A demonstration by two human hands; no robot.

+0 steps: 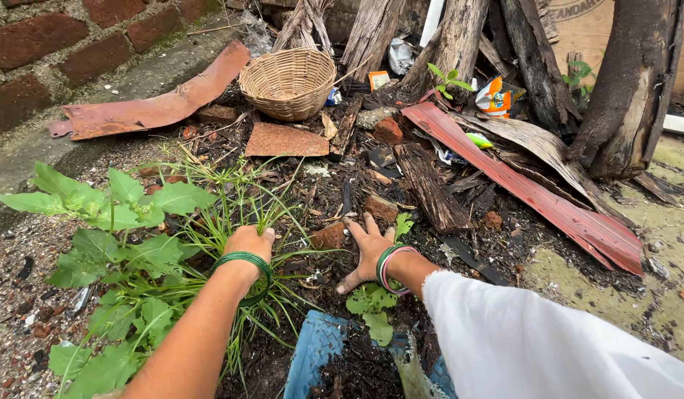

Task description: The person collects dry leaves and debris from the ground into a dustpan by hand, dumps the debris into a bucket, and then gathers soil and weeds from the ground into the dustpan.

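My left hand [249, 241] is closed around a clump of thin green grass [231, 214] growing from dark soil; green bangles ring that wrist. My right hand [366, 247] lies flat, fingers spread, on the dark soil [320, 199] beside a small brick fragment [328, 236]. It wears green and pink bangles, and a white sleeve covers the forearm. Broad-leaved weeds [127, 222] stand to the left of my left hand. A small leafy seedling [371, 307] grows just under my right wrist.
A woven basket [288, 81] sits at the back among wooden logs [460, 44]. Rusty red metal sheets [534, 192] lie right and back left [150, 111]. A brick wall [53, 52] runs at the left. A blue container [312, 355] holding soil is near me. Litter lies scattered.
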